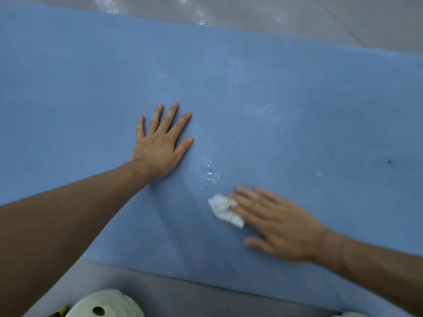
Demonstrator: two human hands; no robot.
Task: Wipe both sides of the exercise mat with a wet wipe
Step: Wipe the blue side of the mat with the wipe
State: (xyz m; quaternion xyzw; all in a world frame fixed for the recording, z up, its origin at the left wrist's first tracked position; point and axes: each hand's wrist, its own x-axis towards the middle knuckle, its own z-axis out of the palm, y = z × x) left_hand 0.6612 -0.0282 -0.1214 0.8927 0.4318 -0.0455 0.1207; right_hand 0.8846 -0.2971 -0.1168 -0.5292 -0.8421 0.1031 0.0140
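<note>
The blue exercise mat point(297, 99) lies flat on the grey floor point(297, 14), with the left hand point(159, 145) resting palm down near its middle, fingers straight and splayed. Nearer the mat's front edge, the blurred right hand point(277, 225) presses a crumpled white wet wipe point(223, 210) onto the mat under straight fingers.

The blue mat point(91, 88) is lying flat with open stretches running toward its far edge and out to either side, while the left hand point(158, 145), resting spread near the middle, and the right hand point(274, 223), pressing the wipe point(225, 210) nearby, are standing in the way.
</note>
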